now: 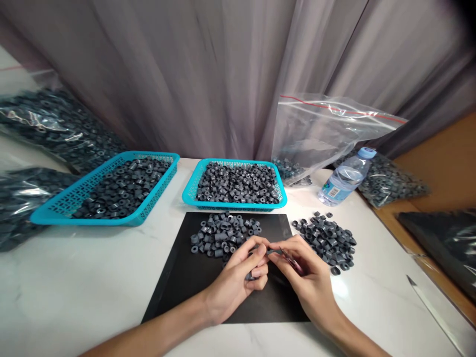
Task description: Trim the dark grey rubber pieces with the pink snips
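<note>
My left hand (235,283) is closed above the black mat (178,297), its thumb and index finger pinching a small dark grey ring. Other grey pieces show between its curled lower fingers. Close beside it, fingertips nearly meeting, my right hand (312,282) is closed on a slim pinkish tool (294,262) with a thin dark tip; its exact kind is hard to make out. The fingers partly hide both the ring and the tip. Behind my hands, a heap of short grey plastic rings (219,237) lies on the mat. A second heap of rings (330,240) sits right of the mat.
Two blue baskets (235,204) (100,221) full of rings stand behind and left. A clear zip bag (312,134), a water bottle (344,178) and another filled bag (394,181) are at the back right. Filled bags (55,124) crowd the left. A grey curtain (186,79) hangs behind.
</note>
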A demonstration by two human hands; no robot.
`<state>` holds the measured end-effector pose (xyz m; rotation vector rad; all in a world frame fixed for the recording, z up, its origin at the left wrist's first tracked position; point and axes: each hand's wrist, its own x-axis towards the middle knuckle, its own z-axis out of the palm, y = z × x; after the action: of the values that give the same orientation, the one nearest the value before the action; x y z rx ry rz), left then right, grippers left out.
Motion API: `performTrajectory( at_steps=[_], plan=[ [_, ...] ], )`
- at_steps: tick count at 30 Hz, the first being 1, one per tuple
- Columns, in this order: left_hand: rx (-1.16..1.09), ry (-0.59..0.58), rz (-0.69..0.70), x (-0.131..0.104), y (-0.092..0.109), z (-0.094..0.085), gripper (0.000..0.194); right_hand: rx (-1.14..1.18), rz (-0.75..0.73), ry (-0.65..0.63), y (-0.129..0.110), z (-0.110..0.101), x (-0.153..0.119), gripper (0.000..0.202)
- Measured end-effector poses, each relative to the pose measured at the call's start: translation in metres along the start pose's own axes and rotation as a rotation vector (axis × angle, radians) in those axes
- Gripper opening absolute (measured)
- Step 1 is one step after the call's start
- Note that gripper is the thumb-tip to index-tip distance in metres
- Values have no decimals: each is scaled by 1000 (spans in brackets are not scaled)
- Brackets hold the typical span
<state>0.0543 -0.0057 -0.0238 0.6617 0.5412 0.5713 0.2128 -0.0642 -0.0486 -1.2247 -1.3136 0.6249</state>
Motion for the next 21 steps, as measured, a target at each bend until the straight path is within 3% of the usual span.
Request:
performTrajectory(
  at_steps=[10,21],
  plan=[
    [29,-4,-1,1,-1,-1,31,38,69,-1,2,2,0,15],
    [293,-39,100,4,-13,-3,43,73,128,-29,4,2,-2,17]
  ],
)
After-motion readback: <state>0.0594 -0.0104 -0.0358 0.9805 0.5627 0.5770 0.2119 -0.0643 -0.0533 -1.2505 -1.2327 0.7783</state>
